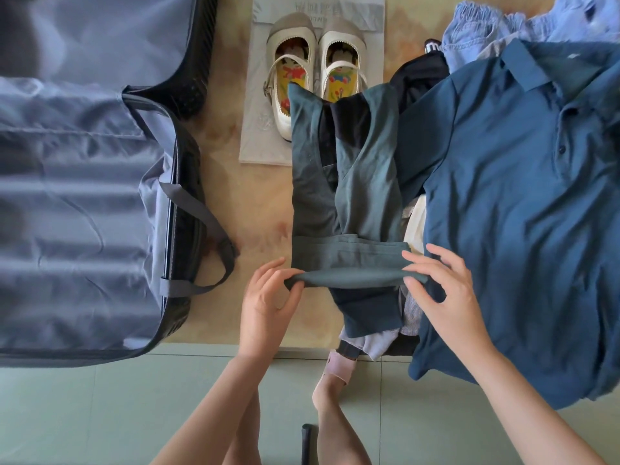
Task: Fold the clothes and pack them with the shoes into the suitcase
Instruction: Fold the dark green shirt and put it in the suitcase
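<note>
Green garment: flat on worktop, near hem rolled. Left hand fingers pinch the roll's left end; right hand fingers pinch its right end. Beyond fingers: white shoes on grey bag, heels overlapped by garment. Left: open suitcase. Right: blue polo shirt.

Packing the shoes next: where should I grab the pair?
From above, pinch the adjoining inner walls near the straps: the shoes lie side by side, openings up, heels partly under the green garment.
</note>
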Motion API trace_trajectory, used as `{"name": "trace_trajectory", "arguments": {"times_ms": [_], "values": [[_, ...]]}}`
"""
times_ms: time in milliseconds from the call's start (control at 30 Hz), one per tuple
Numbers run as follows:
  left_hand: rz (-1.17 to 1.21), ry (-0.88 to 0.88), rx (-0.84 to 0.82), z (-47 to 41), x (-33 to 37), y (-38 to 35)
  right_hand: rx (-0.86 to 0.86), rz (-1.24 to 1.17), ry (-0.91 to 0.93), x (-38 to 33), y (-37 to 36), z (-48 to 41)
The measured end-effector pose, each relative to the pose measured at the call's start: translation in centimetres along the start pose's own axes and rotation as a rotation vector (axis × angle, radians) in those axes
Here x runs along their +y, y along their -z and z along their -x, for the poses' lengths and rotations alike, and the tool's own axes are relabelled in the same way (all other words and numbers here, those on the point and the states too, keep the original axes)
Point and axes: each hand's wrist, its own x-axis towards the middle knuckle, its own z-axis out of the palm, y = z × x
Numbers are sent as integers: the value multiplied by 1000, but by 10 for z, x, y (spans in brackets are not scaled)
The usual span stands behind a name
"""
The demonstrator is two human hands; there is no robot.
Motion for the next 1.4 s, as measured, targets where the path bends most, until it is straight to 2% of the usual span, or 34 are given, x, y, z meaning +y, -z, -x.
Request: {"name": "trace_trajectory", "arguments": {"times_ms": [100, 300, 400, 467, 600, 733, 1167, 1267, 1400], "values": [[74, 49, 60, -24, 13, 4, 99, -53, -48, -13, 0, -28], [339, 332, 127, -104, 40, 0, 180, -179, -190, -30, -10, -105], [482, 458, 15, -133, 39, -8, 205, -203, -266, -28, -18, -135], [521, 504, -68, -134, 33, -14, 149, -231, -342, -25, -22, -144], [515, 566, -82, -118, 14, -20, 9, -226, -357, -11, -21, -134], [500, 600, -63, -111, 6, -20, 52, -314, -421, 0, -23, -121], [386, 523, -50, -57, 9, -9, 101, -159, -425, 2, -16, -81], [363, 551, -79, -49, 5, -11, 95, -86, -424, 0, -20, -78], [289, 638, -58, -44, 0, -16, 60, 140, -400, 1, -27, -75]]}}
